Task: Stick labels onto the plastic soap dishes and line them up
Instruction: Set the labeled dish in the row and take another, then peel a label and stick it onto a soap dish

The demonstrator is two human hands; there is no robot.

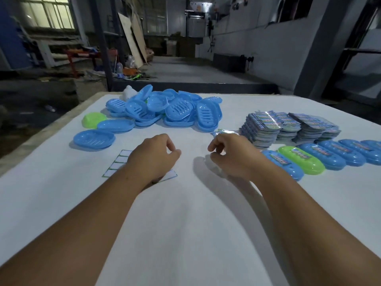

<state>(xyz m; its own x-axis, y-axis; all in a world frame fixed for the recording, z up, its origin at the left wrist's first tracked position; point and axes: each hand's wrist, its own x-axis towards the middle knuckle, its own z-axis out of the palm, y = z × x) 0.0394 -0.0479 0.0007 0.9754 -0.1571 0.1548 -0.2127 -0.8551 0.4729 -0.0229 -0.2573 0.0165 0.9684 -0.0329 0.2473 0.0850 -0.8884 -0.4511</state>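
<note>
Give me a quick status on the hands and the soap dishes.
Left hand over sticker sheet, fingers curled, empty. Right hand likewise, holding nothing visible. Labelled dishes lined up right; unlabelled pile waiting. Nothing in the way.

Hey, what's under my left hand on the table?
A white sheet of small stickers lies under the left hand. Four blank stickers with green edges show at its left and one corner at its right; the hand and wrist cover the middle.

The left hand point(153, 156) is covering most of the sticker sheet point(118, 162). The row of labelled dishes point(329, 154) is running off the right edge. Label print on the stacks point(288, 124) is blurring beyond reading. Whether either hand is pinching anything cannot be told.
</note>
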